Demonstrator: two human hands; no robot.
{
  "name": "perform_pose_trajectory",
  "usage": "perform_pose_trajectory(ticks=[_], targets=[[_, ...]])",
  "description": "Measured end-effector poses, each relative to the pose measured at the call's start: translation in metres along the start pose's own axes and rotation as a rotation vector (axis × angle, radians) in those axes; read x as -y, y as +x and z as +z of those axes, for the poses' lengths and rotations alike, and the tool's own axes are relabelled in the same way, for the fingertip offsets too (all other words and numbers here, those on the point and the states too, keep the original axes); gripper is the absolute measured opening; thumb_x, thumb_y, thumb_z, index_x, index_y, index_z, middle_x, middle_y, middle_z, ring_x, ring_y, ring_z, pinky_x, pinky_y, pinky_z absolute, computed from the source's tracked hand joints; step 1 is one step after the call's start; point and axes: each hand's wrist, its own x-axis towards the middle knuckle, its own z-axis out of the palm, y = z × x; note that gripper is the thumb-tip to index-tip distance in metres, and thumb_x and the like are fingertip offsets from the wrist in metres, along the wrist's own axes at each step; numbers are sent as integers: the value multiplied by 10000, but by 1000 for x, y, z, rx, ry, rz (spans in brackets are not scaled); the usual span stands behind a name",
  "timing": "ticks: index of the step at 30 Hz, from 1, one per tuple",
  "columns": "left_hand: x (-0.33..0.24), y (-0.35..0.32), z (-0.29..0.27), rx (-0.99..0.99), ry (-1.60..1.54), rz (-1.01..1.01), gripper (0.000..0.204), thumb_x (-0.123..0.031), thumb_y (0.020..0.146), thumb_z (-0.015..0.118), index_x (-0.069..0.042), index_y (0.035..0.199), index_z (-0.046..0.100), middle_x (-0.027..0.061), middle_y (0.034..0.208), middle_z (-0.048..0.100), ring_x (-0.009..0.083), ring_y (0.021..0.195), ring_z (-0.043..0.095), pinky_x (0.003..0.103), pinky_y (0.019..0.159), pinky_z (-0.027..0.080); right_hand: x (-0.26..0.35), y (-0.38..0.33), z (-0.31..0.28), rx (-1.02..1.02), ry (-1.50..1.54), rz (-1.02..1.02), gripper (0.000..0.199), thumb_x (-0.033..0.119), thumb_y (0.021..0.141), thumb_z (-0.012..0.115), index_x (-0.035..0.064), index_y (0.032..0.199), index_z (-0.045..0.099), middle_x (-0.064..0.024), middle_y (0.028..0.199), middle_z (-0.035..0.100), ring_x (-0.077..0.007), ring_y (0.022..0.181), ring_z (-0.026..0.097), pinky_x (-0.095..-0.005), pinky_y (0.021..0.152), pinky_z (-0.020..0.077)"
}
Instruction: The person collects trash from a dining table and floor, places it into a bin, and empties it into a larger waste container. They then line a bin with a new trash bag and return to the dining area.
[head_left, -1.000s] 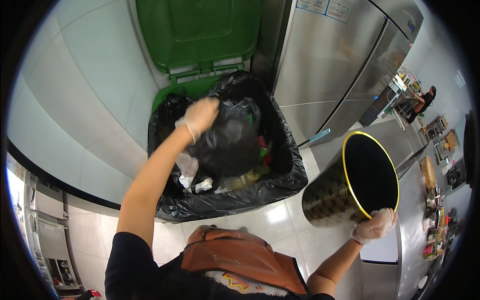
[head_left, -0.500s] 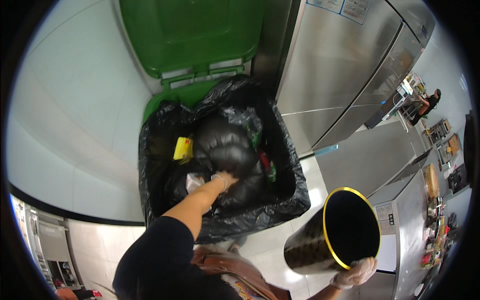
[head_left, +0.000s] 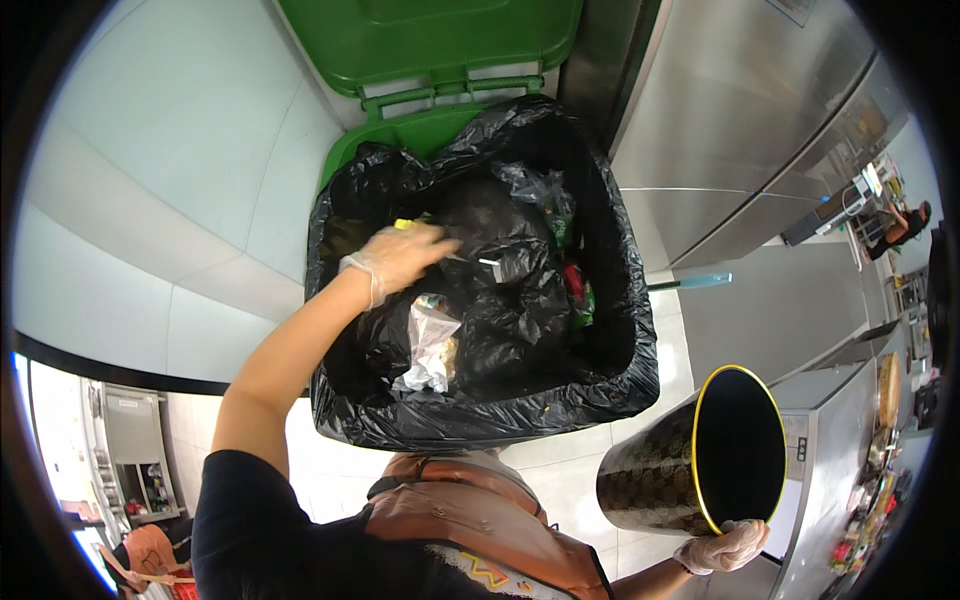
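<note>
My left hand (head_left: 398, 262), in a clear plastic glove, hovers over the rubbish inside a large green wheeled bin (head_left: 425, 130) lined with a black bin bag (head_left: 480, 428). Its fingers are stretched out and slightly blurred, with nothing visible in them. Beneath it lies a slack, wrinkled black rubbish bag (head_left: 515, 310). Crumpled white waste (head_left: 432, 345) sits beside that bag, and a yellow packet (head_left: 405, 224) shows partly behind my hand. At lower right my gloved right hand (head_left: 728, 547) grips the yellow rim of a dark patterned waste bin (head_left: 650, 465), whose black inside faces right.
The green lid (head_left: 440, 40) stands raised behind the bin. A steel cabinet (head_left: 720, 130) is at the right, with a bluish handle (head_left: 705, 281) sticking out near it. Far right, a person (head_left: 903, 228) stands by a counter; another person (head_left: 150, 555) is at lower left.
My left hand has risen off the black rubbish bag and shifted left. That bag was swollen and now looks flatter. More white waste shows. My right hand still holds the waste bin.
</note>
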Motion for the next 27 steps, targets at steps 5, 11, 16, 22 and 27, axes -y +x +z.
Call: perform_pose_trajectory(ticks=[5,11,16,22,27], targets=[[15,-83,128,367,137,-268,969,-146,678,664,25,1410,51,231,1451,126,412,1338,150,608,991,238,-7,4,26,-88,179,44,334,111,886,326,43,559,328,-74,531,315,-221,494,306,-350,505,299],[-74,16,190,283,177,22,550,-163,804,507,-51,1328,383,185,1475,74,506,1296,136,716,881,279,-16,-10,7,57,-30,102,289,148,867,336,76,587,332,-64,557,302,-217,515,326,-345,508,305],[-61,44,301,466,222,-148,767,-188,703,657,47,1344,308,169,1429,238,364,1284,277,726,935,198,-26,-15,-20,177,-300,-276,137,163,910,467,29,917,493,-87,755,533,-271,631,550,-457,678,505],[-42,58,235,641,105,-63,742,-205,691,702,-121,1347,368,96,1409,342,308,1255,380,576,948,354,-28,-23,-25,89,-192,-90,273,202,940,395,73,722,496,-62,652,516,-263,613,538,-455,689,483],[-35,37,72,514,-202,10,444,-317,649,673,-60,1009,639,169,1062,613,310,1001,577,377,860,451,-11,0,-40,-83,-202,-176,228,194,911,451,76,723,503,-76,678,536,-270,600,545,-413,624,486]])
